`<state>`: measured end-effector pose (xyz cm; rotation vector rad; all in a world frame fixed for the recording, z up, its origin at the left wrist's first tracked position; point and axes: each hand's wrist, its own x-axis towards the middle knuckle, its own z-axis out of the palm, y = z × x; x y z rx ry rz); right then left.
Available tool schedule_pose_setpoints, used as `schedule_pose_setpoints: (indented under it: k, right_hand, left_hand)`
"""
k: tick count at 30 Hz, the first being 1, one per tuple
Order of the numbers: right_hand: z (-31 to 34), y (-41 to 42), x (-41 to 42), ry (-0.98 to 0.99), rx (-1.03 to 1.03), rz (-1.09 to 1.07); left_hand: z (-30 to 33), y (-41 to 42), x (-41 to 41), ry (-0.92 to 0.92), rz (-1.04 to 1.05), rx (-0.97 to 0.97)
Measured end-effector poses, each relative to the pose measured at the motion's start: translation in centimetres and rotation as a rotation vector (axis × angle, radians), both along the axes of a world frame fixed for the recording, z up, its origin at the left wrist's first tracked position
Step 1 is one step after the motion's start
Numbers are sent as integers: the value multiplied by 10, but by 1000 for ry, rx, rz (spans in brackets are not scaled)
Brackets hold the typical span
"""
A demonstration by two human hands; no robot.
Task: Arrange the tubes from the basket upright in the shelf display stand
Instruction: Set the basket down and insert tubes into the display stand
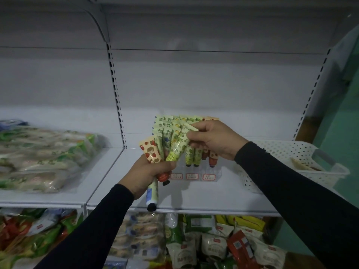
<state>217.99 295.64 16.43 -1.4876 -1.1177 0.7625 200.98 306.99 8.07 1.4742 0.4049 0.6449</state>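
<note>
My left hand (147,174) grips a fanned bunch of small printed tubes (153,150), caps down, among them a strawberry-print one and a blue-flower one whose black cap hangs below my fist. My right hand (214,139) pinches the crimped top of a green-print tube (177,147) that still sits in the bunch. Behind the hands a clear display stand (194,174) with red-framed labels stands on the white shelf (204,199). Several tubes stand upright in it, caps down. The white perforated basket (287,152) sits on the shelf to the right.
Bagged goods (44,158) lie on the left part of the shelf. The shelf below holds many snack packets (194,247). Slotted shelf uprights (116,94) run up the white back panel. A green wall (342,144) is on the right.
</note>
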Motion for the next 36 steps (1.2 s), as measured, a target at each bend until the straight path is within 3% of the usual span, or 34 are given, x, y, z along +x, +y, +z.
schedule_pose_setpoints:
  k: [5,9,14,19,36]
  right_hand:
    - [-2,4,-1,11,15,-42]
    - [-2,3,5,-162,102,-187]
    - [3,-7,14,-521,152,-390]
    - [-5,-14,24,-685,135,-464]
    - [-33,-8,25,-814,25,-439]
  left_hand:
    - [-2,2,-2,46,-2,50]
    - [-10,14,-4,93,67,57]
    - [-32,34,-11,121,259,36]
    - [-52,45,-19,51,405,-10]
    - [-64,53,-19,17,398,-29]
